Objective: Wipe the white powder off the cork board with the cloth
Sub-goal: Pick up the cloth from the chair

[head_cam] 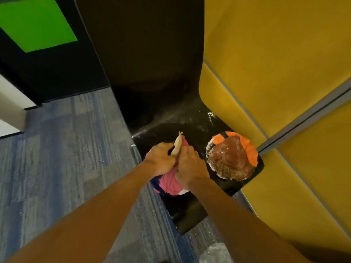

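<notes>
A pink cloth [169, 182] with dark blue parts is bunched on the black table [190, 114]. My left hand [160, 158] and my right hand [190, 165] both grip it from above, side by side. A cream-coloured end [177, 144] of the cloth sticks up between my hands. To the right lies the brown cork board [232, 158], roundish, with white powder traces along its left edge. It rests on an orange and white sheet [250, 150]. My hands are apart from the board, a little to its left.
White powder [211, 115] is scattered on the black table behind the board. A yellow padded seat back [275, 63] rises on the right. Blue-grey carpet [66, 149] lies to the left. Something pale like crumpled plastic [215, 252] sits on the floor below.
</notes>
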`<state>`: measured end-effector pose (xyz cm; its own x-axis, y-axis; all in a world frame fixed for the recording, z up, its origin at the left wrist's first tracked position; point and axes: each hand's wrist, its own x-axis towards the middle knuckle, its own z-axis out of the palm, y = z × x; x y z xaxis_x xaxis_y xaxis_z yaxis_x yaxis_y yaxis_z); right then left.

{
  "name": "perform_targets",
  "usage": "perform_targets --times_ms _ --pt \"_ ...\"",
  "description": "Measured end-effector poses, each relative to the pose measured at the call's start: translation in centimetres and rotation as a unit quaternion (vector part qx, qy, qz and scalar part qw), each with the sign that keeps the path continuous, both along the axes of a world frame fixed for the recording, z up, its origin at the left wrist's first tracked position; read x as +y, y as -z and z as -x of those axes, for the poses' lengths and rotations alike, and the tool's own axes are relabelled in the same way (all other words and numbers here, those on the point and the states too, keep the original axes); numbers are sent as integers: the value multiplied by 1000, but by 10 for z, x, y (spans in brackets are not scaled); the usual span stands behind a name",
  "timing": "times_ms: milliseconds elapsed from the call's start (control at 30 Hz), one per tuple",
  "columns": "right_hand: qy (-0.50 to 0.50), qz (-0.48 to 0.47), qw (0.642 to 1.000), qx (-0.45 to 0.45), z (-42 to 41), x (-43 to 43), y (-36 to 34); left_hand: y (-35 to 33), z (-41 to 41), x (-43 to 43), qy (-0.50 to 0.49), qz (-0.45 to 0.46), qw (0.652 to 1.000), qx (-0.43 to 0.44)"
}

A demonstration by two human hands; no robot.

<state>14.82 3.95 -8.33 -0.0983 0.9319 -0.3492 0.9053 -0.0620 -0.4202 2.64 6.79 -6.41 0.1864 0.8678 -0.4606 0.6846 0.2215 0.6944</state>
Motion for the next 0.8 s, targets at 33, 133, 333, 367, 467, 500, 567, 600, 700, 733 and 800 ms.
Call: perform_targets --times_ms 33,133,333,367,467,500,567,600,700,733,800 --pt "8 -6 1000 22 -8 -5 -10 -9 -2 -3 10 -8 1000 -12" --pt "8 -22 999 32 -38 -20 -52 -44 -8 -14 39 -44 998 -26" --pt "-65 -102 992 -31 -83 -52 -179 -173 -30 -42 130 -145 979 -61" --pt "-46 -93 994 -16 -87 -55 -199 -198 -36 -48 140 -165 974 -60" --pt "20 -98 993 56 -104 -76 -265 -269 -54 -63 141 -239 958 -67" --pt "35 -109 991 67 -109 -84 -286 -290 -60 -68 137 -264 952 -71" --pt "54 -135 987 73 -118 -100 -326 -329 -72 -79 135 -304 940 -79" --pt "62 -153 983 81 -120 -111 -346 -346 -77 -87 140 -318 934 -86" --pt "101 -204 967 113 -128 -147 -398 -391 -90 -113 155 -371 908 -113" --pt "123 -207 963 124 -130 -160 -413 -402 -95 -121 162 -383 901 -123" --pt "160 -218 951 150 -134 -187 -441 -418 -106 -140 161 -405 889 -141"
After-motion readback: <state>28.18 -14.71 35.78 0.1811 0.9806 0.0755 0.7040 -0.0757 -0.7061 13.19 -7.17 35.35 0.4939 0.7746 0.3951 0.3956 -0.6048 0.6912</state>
